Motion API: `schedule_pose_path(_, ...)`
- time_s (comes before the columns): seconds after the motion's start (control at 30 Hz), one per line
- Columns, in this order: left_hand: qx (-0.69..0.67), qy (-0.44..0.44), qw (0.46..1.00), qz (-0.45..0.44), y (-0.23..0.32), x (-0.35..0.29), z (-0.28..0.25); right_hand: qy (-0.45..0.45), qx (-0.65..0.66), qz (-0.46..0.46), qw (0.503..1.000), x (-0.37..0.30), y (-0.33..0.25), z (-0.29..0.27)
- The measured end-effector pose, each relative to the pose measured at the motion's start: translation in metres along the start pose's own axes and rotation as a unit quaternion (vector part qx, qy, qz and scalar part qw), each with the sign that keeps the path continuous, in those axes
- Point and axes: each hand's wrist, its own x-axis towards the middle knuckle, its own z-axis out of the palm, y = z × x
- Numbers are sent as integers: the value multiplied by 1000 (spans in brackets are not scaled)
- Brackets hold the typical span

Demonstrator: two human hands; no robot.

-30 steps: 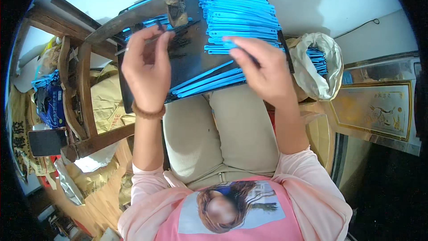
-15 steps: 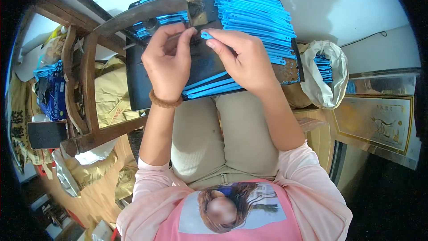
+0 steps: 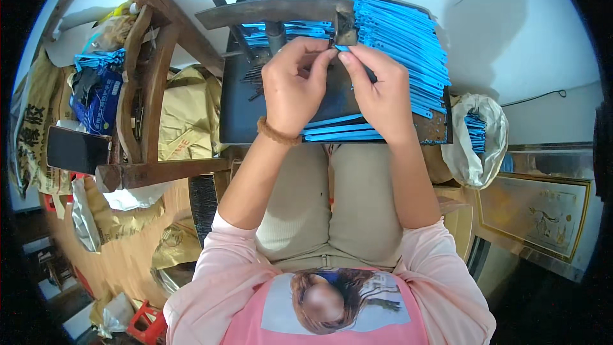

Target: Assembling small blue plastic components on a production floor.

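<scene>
My right hand (image 3: 385, 83) pinches the end of a flat blue strip (image 3: 341, 48) between thumb and forefinger; most of the strip is hidden. Close beside it, my left hand (image 3: 295, 83) has its thumb and fingertips pressed together, and whatever they hold is too small to make out. Both sets of fingertips meet just under the block-shaped head (image 3: 345, 22) of a dark metal lever (image 3: 268, 11). Beneath the hands lies a black tray (image 3: 239, 121). Thin dark pieces (image 3: 253, 75) are scattered on it, left of my left hand.
A thick pile of blue strips (image 3: 408, 45) fills the tray's right side, with a few more strips (image 3: 341, 131) along its near edge. At right stands a white sack (image 3: 461, 156) with blue pieces inside. A wooden frame (image 3: 163, 89) and a gold bag (image 3: 191, 112) are at left.
The view has shifted, with the tray now lying further right in it. My right hand has brought the blue strip's end up to the lever's head, and my hands are closer together.
</scene>
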Motion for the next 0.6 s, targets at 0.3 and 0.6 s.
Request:
schedule_pose_path(0.3,23,-1,999,31,-3,5,-1,-21,1,19,1000,8,-2,-2)
schedule_pose_path(0.6,24,15,998,58,-5,3,1,-46,2,91,995,8,-5,-7)
